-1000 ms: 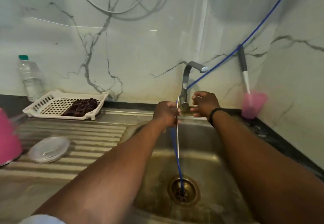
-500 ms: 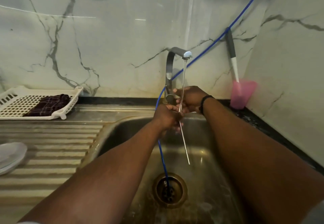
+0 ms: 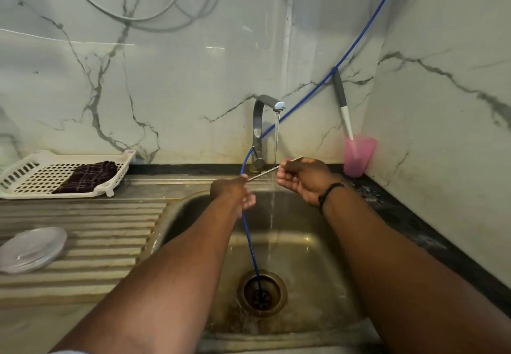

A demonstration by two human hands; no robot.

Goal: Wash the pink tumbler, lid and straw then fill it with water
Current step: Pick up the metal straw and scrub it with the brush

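Note:
The thin clear straw (image 3: 262, 174) lies almost level under the running water, held at both ends above the sink (image 3: 312, 245). My left hand (image 3: 232, 194) pinches its lower left end. My right hand (image 3: 302, 180) grips the right part, and the tip sticks out past my fingers. A stream of water (image 3: 276, 137) falls from the tap (image 3: 260, 121) across the straw. The clear lid (image 3: 31, 248) rests on the ribbed drainboard at the left. The pink tumbler is out of view.
A blue hose (image 3: 250, 243) runs from the wall past my left hand into the drain (image 3: 262, 294). A pink cup (image 3: 358, 157) holding a brush stands in the right corner. A white rack (image 3: 41, 173) with a dark cloth sits at the back left.
My right hand left the tap and took the straw. The straw swung from upright to nearly level between both hands. Water started running.

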